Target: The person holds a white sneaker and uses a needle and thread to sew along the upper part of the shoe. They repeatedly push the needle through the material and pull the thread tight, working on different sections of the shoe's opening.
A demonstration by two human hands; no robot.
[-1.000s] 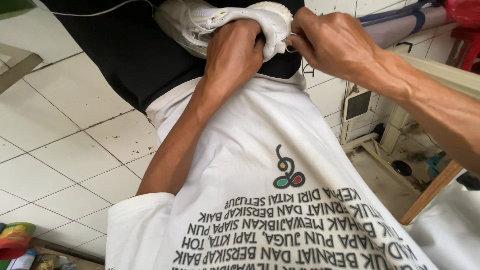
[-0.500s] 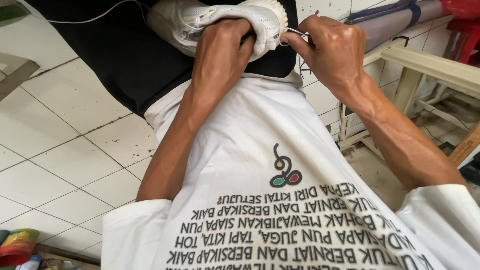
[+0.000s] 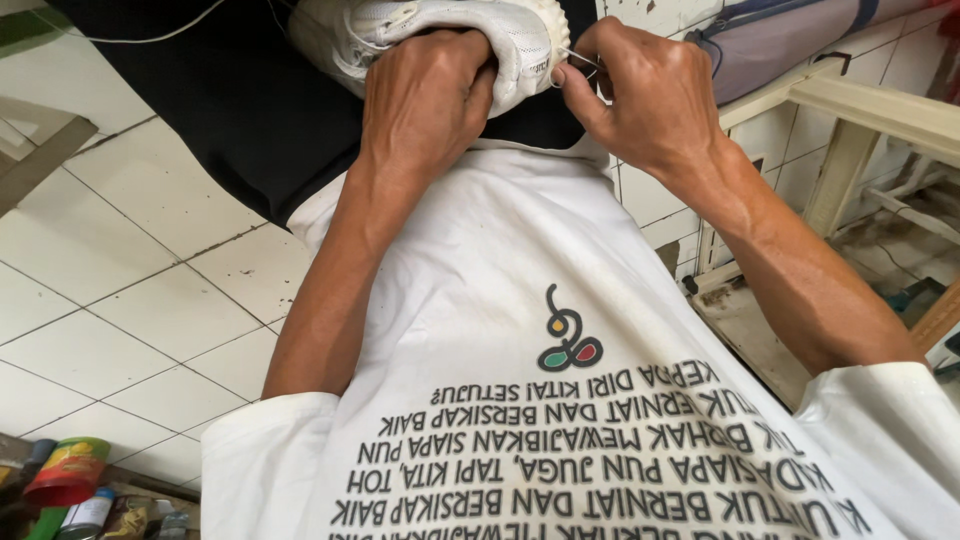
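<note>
A white mesh shoe (image 3: pixel 450 40) lay on its side against the lap, its rubber edge pierced by a thin metal needle (image 3: pixel 578 58).

A few packages crowd the bottom left corner of the view, along the edge of the white tiled floor (image 3: pixel 120 300). A tub (image 3: pixel 70 470) with a red rim and a yellow-green printed wrap lies tilted. Just beside it to the right stands a small can (image 3: pixel 90 512) with a pale label, and next to that a dark crumpled sachet (image 3: pixel 128 515). No signs or screens show.
</note>
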